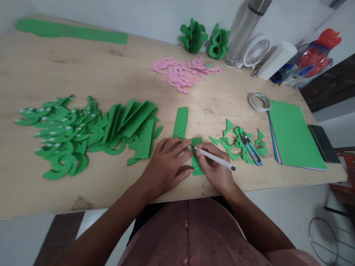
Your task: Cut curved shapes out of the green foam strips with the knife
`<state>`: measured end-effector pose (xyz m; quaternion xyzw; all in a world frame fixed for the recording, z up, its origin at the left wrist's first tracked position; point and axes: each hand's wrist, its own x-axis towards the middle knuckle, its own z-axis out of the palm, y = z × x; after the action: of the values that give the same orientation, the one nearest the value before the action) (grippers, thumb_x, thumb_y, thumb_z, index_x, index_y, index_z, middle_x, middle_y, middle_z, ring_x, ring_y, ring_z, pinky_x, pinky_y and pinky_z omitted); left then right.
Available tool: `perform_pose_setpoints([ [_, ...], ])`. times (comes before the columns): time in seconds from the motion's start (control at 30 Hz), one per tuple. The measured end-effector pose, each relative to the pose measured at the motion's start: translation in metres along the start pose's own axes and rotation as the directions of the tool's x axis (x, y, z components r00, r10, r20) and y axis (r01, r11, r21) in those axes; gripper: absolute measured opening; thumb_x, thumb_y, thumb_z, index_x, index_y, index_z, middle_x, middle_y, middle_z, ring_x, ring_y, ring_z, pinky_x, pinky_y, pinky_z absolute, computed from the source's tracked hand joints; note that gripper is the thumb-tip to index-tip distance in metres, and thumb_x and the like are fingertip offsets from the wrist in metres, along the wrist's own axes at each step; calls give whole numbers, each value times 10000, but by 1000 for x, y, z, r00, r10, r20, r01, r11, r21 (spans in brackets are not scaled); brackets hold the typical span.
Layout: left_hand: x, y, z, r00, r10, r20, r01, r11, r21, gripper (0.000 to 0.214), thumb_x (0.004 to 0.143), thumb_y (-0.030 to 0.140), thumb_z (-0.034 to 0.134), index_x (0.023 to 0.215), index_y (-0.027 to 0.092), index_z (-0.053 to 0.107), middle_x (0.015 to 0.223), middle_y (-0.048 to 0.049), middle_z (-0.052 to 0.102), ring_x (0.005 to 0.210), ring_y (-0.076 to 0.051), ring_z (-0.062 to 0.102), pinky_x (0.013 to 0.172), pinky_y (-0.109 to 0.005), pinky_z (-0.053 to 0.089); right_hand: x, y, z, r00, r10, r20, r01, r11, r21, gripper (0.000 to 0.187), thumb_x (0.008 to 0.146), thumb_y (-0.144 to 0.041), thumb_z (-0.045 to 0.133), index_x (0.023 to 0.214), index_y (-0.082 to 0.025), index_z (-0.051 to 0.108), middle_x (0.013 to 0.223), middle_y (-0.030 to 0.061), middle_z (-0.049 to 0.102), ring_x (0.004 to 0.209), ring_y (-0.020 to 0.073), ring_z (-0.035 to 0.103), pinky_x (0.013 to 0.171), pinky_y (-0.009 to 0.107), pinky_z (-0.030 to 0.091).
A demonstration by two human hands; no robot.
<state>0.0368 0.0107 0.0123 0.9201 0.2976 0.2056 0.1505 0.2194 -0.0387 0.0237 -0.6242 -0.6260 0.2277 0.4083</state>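
My right hand (217, 166) grips a white pen (216, 159), its tip down on a small green paper strip (197, 169). Curved outlines are drawn on that strip. My left hand (170, 162) lies with its fingers spread, the fingertips at the strip's left edge. Just beyond the fingers rests another green paper piece (180, 122) with a drawn curve. Left of my hands sit folded green paper pieces (135, 114) and a heap of curved green cutouts (63, 136), some with white patches. Right of the pen are green scraps (230, 147) with blue-handled thread snips (251, 147) on them.
Pink paper cutouts (180, 72) lie toward the back. Two green paper shapes (193, 37) stand by the wall, near a small white fan (256, 51). At right are tape rolls (260, 102), a stack of coloured paper (296, 136) and a dark phone (323, 142).
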Motion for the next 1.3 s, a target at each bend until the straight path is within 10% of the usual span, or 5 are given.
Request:
perform_pose_setpoints([
  [1.3, -1, -1, 1, 1000, 3, 10, -3, 1000, -12, 237, 914, 356, 595, 1101, 218, 644, 1381, -104, 606, 1257, -326, 512, 1056, -542, 395, -9, -2, -5, 998, -45, -40, 44, 998, -36, 114, 910, -211, 579, 945, -237, 685, 899, 41, 761, 823, 194, 726, 746, 349, 601],
])
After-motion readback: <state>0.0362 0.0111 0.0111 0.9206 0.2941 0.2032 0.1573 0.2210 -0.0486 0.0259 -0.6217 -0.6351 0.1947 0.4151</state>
